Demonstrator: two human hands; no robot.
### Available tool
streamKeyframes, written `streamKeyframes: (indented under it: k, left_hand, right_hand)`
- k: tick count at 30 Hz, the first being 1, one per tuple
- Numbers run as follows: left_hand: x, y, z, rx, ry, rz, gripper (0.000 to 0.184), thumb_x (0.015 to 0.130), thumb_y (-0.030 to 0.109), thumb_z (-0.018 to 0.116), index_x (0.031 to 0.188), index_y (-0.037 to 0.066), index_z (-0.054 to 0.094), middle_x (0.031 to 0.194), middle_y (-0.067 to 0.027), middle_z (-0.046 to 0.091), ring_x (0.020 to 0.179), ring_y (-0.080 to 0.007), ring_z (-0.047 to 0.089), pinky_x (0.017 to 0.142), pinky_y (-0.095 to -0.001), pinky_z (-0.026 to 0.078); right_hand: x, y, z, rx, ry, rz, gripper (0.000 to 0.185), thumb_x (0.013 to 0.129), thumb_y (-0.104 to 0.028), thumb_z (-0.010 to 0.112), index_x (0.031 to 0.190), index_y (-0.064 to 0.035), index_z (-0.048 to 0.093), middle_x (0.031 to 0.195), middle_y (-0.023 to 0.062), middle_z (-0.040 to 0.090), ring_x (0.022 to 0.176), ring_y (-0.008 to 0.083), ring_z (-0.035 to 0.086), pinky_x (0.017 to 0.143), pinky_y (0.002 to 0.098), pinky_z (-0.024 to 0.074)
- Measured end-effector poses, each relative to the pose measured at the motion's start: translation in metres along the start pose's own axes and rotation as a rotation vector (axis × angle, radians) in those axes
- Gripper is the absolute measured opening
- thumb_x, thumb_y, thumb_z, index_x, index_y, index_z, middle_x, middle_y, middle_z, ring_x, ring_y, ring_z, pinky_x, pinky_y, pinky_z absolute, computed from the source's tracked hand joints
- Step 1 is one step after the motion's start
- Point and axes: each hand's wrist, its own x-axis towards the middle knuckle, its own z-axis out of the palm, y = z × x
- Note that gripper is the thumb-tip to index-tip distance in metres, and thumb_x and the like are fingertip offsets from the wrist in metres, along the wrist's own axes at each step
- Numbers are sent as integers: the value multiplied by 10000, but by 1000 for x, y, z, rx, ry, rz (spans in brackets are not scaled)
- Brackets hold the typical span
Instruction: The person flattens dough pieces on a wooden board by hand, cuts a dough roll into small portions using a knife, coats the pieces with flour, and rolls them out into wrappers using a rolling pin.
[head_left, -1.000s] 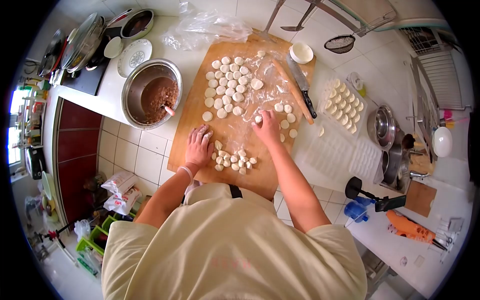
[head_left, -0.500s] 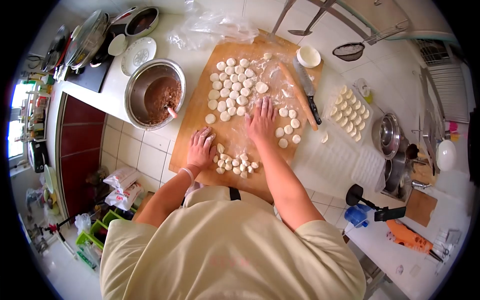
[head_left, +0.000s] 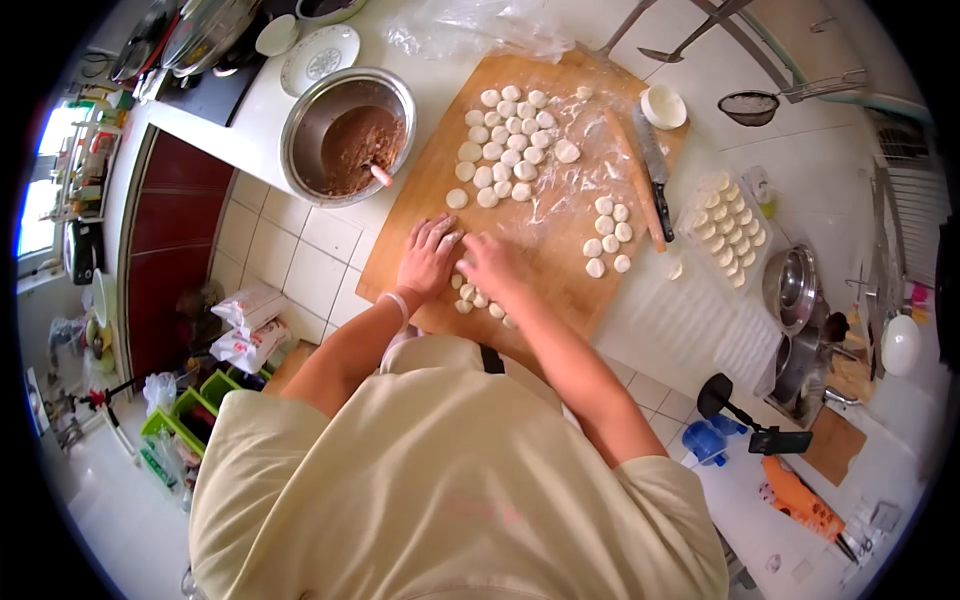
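My left hand [head_left: 431, 258] rests on the wooden board [head_left: 555, 255] near its front left edge, fingers stretched forward and floury. Close beside it is my right hand [head_left: 492, 266], its fingers pointing left towards the left hand's fingertips, thumb apart from them; nothing shows in its grasp. Small uncut-looking dough pieces [head_left: 466, 293] lie just below both hands, partly covered by them. Further up the board, several flattened dough rounds [head_left: 512, 140] form a cluster, with a smaller group of dough rounds [head_left: 603, 243] at the right.
A rolling pin [head_left: 635, 178] and a knife [head_left: 652, 160] lie on the board's right side, by a white bowl [head_left: 663, 107]. Left of the board stands a steel basin [head_left: 300, 140] of brown filling. Shaped dumplings in a tray [head_left: 727, 228] sit to the right.
My right hand has moved from the board's middle down and left, beside my left hand. My whole view has shifted, so the board appears further right and higher.
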Motion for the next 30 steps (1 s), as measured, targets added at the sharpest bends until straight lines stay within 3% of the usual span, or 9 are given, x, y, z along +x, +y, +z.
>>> streamKeyframes:
  k: [4, 6, 8, 11, 13, 17, 19, 20, 30]
  left_hand:
    - [1, 2, -3, 35, -59, -33, 350, 917, 188, 572, 1255, 103, 602, 1412, -91, 525, 1399, -274, 398, 1200, -478, 262]
    - [2, 3, -5, 34, -52, -46, 348, 916, 187, 572, 1253, 102, 603, 1411, -91, 527, 1398, -275, 399, 1201, -477, 261]
    - [1, 5, -6, 32, -48, -42, 343, 915, 182, 570, 1246, 100, 606, 1407, -92, 529, 1390, -279, 406, 1200, -478, 264]
    - [1, 3, -5, 21, -30, -25, 344, 909, 176, 575, 1243, 99, 609, 1405, -94, 529, 1383, -279, 414, 1198, -480, 269]
    - [2, 3, -7, 12, -35, -31, 345, 905, 172, 578, 1240, 99, 610, 1404, -95, 529, 1382, -279, 415, 1198, -480, 270]
    - [1, 5, -6, 24, -41, -44, 347, 892, 163, 588, 1232, 98, 613, 1405, -95, 528, 1382, -278, 417, 1199, -480, 270]
    - [1, 4, -8, 22, -47, -44, 347, 890, 163, 589, 1230, 98, 613, 1405, -95, 527, 1381, -279, 417, 1199, -480, 270]
    - [1, 5, -8, 20, -46, -39, 347, 889, 163, 590, 1228, 98, 613, 1405, -95, 527, 1380, -279, 418, 1199, -481, 270]
    - [3, 3, -6, 6, -27, -20, 367, 860, 147, 599, 1222, 90, 605, 1398, -106, 527, 1367, -310, 426, 1182, -505, 288]
  right_hand:
    - [7, 9, -8, 40, 42, 24, 247, 842, -162, 684, 1071, -88, 634, 1050, 183, 639, 956, 377, 629, 840, 498, 509]
    - [24, 44, -30, 64, 120, 247, 206, 832, -116, 679, 1031, -68, 653, 1040, 163, 638, 911, 370, 627, 826, 498, 501]
    - [39, 87, -62, -6, 344, 276, 159, 833, -83, 667, 989, -49, 662, 1038, 149, 626, 937, 359, 612, 822, 479, 493]
    - [46, 104, -70, -152, 504, 129, 156, 841, -70, 657, 995, -44, 662, 1040, 147, 610, 1006, 352, 591, 840, 466, 488]
    - [45, 97, -59, -149, 421, 157, 175, 833, -75, 677, 1005, -43, 666, 1039, 141, 595, 1061, 346, 570, 871, 453, 485]
    - [19, 91, -52, 180, 408, 52, 192, 835, -49, 665, 1026, -31, 679, 1027, 157, 612, 999, 357, 601, 884, 446, 498]
    - [3, 99, -56, 438, 476, 278, 192, 847, -46, 650, 1036, -24, 675, 1027, 164, 621, 969, 361, 619, 862, 446, 511]
    - [-3, 106, -60, 256, 506, 155, 192, 847, -54, 659, 1034, -14, 671, 1032, 157, 622, 961, 356, 628, 848, 446, 520]
    - [1, 110, -43, -15, 539, 183, 327, 776, -114, 751, 1067, -33, 628, 1024, 154, 599, 1003, 350, 592, 866, 437, 509]
